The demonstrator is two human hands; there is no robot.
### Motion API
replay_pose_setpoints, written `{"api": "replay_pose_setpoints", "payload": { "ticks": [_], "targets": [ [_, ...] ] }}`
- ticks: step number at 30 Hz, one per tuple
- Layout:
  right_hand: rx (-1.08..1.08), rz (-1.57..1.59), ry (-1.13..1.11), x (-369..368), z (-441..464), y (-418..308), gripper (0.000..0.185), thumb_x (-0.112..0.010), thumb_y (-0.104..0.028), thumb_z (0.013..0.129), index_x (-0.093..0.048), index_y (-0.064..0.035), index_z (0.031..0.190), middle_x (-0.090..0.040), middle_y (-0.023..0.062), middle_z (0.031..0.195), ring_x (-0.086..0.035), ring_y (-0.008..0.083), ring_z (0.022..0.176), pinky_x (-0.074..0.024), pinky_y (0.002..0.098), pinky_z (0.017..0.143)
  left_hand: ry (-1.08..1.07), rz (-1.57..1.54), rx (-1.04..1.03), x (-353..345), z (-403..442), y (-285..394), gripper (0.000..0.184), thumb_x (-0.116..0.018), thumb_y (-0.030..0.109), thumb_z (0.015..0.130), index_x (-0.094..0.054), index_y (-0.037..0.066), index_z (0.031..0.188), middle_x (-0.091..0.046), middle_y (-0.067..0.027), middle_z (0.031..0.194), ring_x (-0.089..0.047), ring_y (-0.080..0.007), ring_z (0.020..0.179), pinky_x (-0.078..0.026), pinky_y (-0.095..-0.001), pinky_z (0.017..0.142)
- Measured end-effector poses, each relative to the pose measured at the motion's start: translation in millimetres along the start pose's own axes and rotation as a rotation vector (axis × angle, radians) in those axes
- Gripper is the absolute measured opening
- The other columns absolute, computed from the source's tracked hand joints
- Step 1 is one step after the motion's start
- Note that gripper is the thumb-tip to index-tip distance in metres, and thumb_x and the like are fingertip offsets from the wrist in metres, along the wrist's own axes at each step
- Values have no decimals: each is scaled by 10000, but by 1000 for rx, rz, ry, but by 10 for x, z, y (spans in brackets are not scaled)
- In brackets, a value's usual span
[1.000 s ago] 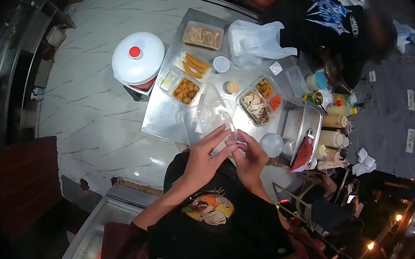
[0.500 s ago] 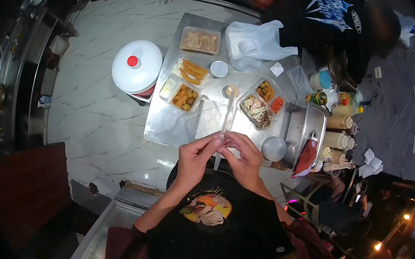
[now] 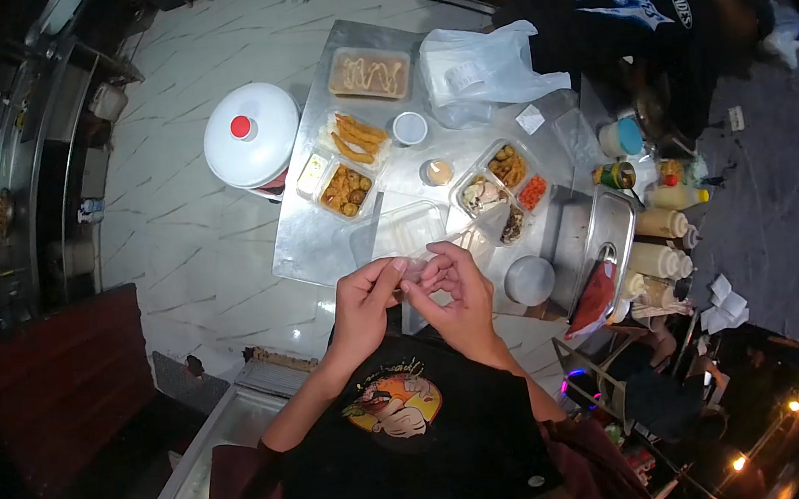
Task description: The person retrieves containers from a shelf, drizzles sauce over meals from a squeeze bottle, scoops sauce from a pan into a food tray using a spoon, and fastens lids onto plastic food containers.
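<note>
Plastic in hand, head view: thin, clear, perhaps a lid, and its angle had just changed. Half a second earlier it showed nearly edge-on, pointing toward the far side of the metal table; now it leaned off to the right, its far part overlapping the right food container in view. Whether it touched that container or hung above it, could not tell.

Left hand pinched the near end between thumb and forefinger, other fingers curled in. Right hand was looser: fingers bent close to the plastic, thumb set apart with a gap showing. Whether its fingertips gripped anything, could not tell.

Meaning for the work, as a judgement: an in-hand turn or adjustment, with the left pinch bearing the piece and no placing done yet.

Clear tray lay just beyond the hands. Round tub stood near the right hand, on its outer side. Left food container and sauce cup kept their places on the table, both untouched.
</note>
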State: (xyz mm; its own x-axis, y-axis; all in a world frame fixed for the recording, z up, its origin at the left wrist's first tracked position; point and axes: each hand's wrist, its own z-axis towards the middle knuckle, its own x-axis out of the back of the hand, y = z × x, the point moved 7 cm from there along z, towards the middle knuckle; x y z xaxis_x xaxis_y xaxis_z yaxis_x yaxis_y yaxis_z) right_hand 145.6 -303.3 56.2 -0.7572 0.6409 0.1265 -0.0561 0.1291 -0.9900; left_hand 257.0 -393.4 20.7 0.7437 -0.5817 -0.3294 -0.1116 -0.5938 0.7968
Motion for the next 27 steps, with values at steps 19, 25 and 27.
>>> {"api": "replay_pose_setpoints", "payload": {
  "ticks": [19, 25, 27],
  "targets": [
    [40, -721, 362, 1403, 11, -787, 335, -688, -2, 819, -605, -51, 1139, -611, 71, 675, -634, 147, 575, -507, 297, 535, 346, 57, -304, 502, 196, 388, 235, -490, 231, 1086, -572, 12, 1107, -638, -134, 1085, -734, -287, 918, -625, -391, 786],
    [239, -1037, 656, 2594, -282, -862, 345, -676, 52, 845, -637, -16, 1181, -588, 64, 740, -587, 140, 631, -490, 292, 602, 664, -110, -197, 1510, 116, 196, 285, -483, 297, 1084, -557, 26, 1130, -595, -97, 1105, -715, -303, 950, -624, -411, 777],
    [183, -1108, 461, 2743, -184, -460, 389, -638, 70, 829, -635, -31, 1205, -633, 121, 836, -640, 251, 698, -522, 361, 638, 672, -183, -163, 1870, 137, -15, 292, -485, 297, 1080, -545, 21, 1154, -573, -92, 1146, -670, -324, 1069, -611, -427, 843]
  ]
}}
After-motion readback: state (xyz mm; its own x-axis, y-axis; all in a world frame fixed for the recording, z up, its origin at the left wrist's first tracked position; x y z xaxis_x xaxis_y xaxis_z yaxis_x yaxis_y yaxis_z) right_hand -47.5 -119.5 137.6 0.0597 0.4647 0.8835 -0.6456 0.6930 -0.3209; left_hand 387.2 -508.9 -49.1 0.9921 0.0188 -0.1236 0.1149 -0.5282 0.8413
